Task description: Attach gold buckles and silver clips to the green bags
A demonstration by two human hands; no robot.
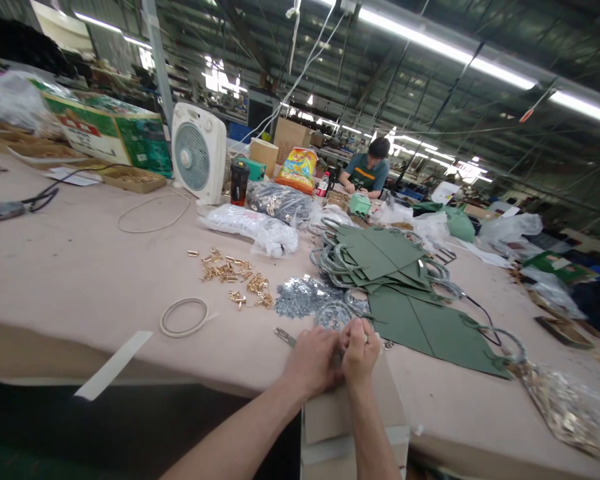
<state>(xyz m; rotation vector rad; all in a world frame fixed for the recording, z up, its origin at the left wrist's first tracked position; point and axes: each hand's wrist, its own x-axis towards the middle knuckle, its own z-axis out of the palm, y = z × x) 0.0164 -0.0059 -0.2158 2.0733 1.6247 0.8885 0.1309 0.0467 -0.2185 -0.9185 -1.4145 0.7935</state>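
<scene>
My left hand [313,363] and my right hand [360,350] meet close together above the near table edge, fingers curled around a small metal part that they mostly hide. Just left of them lies a flat metal clip [285,337]. A heap of small silver metal pieces [305,298] sits beyond my hands, with scattered gold metal fittings [230,277] further left. To the right lie flat green bag panels [430,330], and more are stacked [380,252] further back, with grey cord loop handles [330,257] attached.
A cardboard box [330,413] stands below my hands at the table edge. Further off are a coiled cord [184,317], a pair of scissors [43,199], plastic bags [250,230], and a white fan [199,153]. A co-worker [367,170] sits working across the table.
</scene>
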